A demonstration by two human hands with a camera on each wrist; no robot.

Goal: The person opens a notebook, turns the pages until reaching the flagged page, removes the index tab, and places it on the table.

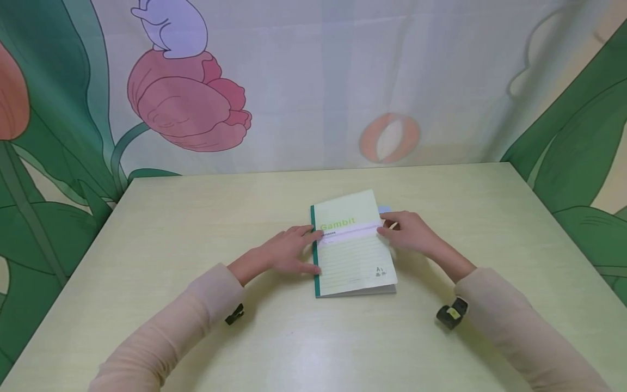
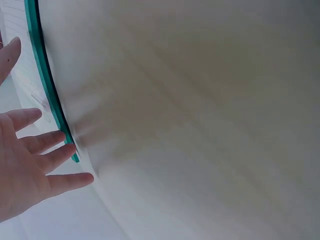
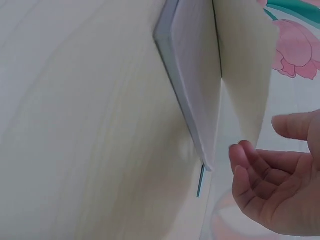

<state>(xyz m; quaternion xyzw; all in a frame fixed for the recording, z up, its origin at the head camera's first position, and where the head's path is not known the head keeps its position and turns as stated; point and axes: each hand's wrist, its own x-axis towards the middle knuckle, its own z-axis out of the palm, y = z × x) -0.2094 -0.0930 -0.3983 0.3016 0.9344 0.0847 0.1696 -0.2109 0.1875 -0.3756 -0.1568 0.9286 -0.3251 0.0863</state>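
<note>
A notebook [image 1: 355, 267] with a pale green cover reading "Gambit", a lilac band and a dark green spine [image 1: 313, 250] lies on the table. My left hand [image 1: 289, 250] is spread at the spine, fingers straight, with fingertips and thumb reaching just over the cover's left edge. On the opposite side, my right hand [image 1: 409, 233] pinches the cover's free edge between thumb and fingers. That cover [image 3: 245, 65] stands raised from the pages [image 3: 197, 65] in the right wrist view. The left wrist view shows the left hand's fingers [image 2: 55, 159] beside the green spine.
A small blue piece [image 1: 385, 209] shows behind the notebook's upper right edge. The pale wood table [image 1: 196, 207] ends at a hanging cloth [image 1: 303, 81] printed with flowers and leaves. Small black devices sit on both wrists, the right one [image 1: 452, 313] beneath the sleeve's cuff.
</note>
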